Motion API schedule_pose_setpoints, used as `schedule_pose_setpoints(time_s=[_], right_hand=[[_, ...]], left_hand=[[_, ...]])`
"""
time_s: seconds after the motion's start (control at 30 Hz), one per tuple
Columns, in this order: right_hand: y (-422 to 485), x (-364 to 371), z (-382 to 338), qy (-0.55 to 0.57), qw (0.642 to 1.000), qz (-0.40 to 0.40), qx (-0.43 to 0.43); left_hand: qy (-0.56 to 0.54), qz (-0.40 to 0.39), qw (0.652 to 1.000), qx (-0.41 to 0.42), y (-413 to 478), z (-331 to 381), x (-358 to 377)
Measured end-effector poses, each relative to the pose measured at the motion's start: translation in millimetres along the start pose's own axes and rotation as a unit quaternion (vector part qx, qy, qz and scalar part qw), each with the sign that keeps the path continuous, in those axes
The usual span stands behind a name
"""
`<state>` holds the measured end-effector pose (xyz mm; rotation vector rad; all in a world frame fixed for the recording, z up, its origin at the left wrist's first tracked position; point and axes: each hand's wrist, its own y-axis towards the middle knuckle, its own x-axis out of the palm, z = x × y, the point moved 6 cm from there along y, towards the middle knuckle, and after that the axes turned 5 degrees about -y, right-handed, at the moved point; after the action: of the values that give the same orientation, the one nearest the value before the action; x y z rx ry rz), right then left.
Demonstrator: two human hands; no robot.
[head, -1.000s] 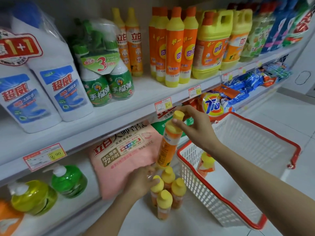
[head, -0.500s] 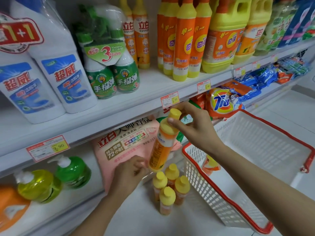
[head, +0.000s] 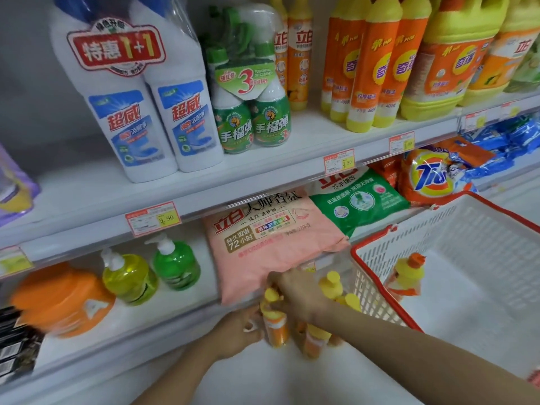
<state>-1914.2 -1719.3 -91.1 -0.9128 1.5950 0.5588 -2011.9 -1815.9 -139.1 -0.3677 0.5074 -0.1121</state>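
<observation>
A person's bare arms reach to the lower centre of the frame. An orange bottle (head: 276,328) with a yellow cap stands upright on the white floor (head: 263,381). The right grip (head: 295,290) is curled over its top, and the left grip (head: 233,331) curls against its side. More small bottles (head: 315,340) stand just right of it. At the right is a white basket (head: 377,247), and a pink bag (head: 271,238) lies on the shelf above.
</observation>
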Motion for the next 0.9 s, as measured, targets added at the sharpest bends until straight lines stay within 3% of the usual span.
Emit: schedule_pose_setpoints(time_s=[0.2, 0.33, 0.4, 0.47, 0.57, 0.63, 0.77, 0.83, 0.9], right_hand=[[1, 14, 12, 0.008, 1.0, -0.006, 0.009], [4, 12, 13, -0.01, 1.0, -0.02, -0.015], [2, 0, 10, 0.022, 0.999, -0.026, -0.042], [1, -34, 10, 0.079, 0.995, 0.008, -0.063], [0, -117, 20, 0.215, 0.962, 0.137, -0.098], [-2, -179, 35, 0.285, 0.917, 0.261, -0.102], [15, -267, 86, 0.349, 0.828, 0.437, -0.031], [34, -291, 103, 0.334, 0.82, 0.465, -0.003], [61, -302, 116, 0.328, 0.837, 0.438, 0.025]], left_hand=[[0.008, 0.012, 0.999, -0.04, 4, -15, 13], [0.152, 0.168, 0.974, 0.012, -1, 24, -26], [0.266, 0.27, 0.916, 0.133, -12, 71, -49], [0.326, 0.349, 0.83, 0.288, -26, 126, -65], [0.366, 0.42, 0.749, 0.359, -29, 195, -96], [0.377, 0.436, 0.747, 0.333, -17, 224, -118], [0.409, 0.38, 0.799, 0.224, 19, 239, -144], [0.42, 0.341, 0.819, 0.191, 34, 234, -148], [0.416, 0.314, 0.838, 0.162, 44, 226, -152]])
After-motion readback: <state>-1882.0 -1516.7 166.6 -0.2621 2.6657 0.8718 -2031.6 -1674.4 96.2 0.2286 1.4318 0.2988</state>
